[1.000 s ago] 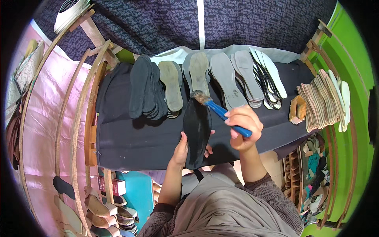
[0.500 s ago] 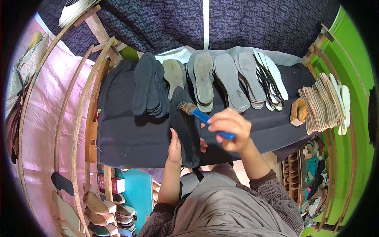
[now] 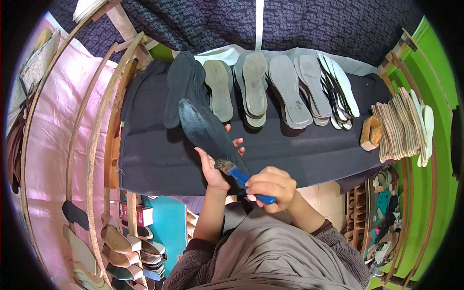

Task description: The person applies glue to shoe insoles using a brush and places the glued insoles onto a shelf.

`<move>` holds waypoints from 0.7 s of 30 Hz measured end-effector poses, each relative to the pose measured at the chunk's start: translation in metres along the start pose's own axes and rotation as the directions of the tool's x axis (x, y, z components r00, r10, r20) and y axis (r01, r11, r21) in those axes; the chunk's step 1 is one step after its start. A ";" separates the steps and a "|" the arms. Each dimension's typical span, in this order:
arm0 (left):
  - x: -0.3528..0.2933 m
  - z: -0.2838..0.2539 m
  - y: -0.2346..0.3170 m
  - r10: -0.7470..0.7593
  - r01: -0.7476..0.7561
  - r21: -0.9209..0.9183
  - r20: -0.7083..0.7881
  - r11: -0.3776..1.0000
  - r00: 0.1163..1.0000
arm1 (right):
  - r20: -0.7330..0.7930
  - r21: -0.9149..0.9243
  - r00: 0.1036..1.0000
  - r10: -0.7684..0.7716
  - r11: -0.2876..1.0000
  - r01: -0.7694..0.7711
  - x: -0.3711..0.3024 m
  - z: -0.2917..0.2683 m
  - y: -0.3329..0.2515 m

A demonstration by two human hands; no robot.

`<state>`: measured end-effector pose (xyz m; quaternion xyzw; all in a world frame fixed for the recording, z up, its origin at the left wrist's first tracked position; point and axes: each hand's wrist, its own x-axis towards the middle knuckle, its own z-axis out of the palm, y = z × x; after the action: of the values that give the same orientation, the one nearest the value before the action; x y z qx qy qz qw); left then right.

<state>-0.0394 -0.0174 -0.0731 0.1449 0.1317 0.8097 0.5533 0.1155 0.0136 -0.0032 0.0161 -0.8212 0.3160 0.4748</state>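
Observation:
My left hand holds a long black shoe sole from beneath, thumb along its left edge and fingertips showing past its right edge. The sole is tilted, its far end to the left, with a pale, shiny patch there. My right hand is closed round the blue handle of a paintbrush. The brush's worn, brownish bristles touch the near part of the sole. Beyond the held sole lies a stack of black soles, and beside it a grey-tan sole.
A black cloth covers the table. Along its back lie grey soles and thin white and black strips. To the right are a small wooden box and a row of beige insoles. Wooden racks with shoes stand left.
My right hand has drawn the brush nearer to me, from the sole's far end to its near part. The sole's far end has swung left, and a pale, shiny patch shows there.

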 end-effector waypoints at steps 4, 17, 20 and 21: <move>0.001 -0.004 0.005 0.058 -0.058 0.038 0.001 0.998 0.998 | 0.056 0.053 0.998 -0.018 0.998 0.015 -0.009 -0.008 -0.006; -0.004 0.010 -0.013 -0.189 0.222 -0.140 0.219 0.965 0.957 | -0.076 -0.123 0.994 -0.079 0.990 0.070 0.010 -0.026 0.008; -0.002 0.003 -0.004 -0.163 0.207 -0.205 0.213 0.957 0.963 | 0.049 0.003 0.998 -0.034 0.999 0.034 -0.005 -0.022 -0.002; -0.003 0.000 -0.001 -0.147 0.183 -0.209 0.176 0.961 0.973 | 0.078 0.038 0.997 -0.022 0.999 0.019 -0.005 -0.022 -0.007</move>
<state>-0.0380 -0.0195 -0.0738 0.1344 0.0069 0.7561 0.6405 0.1378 0.0183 0.0036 0.0458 -0.8330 0.3253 0.4451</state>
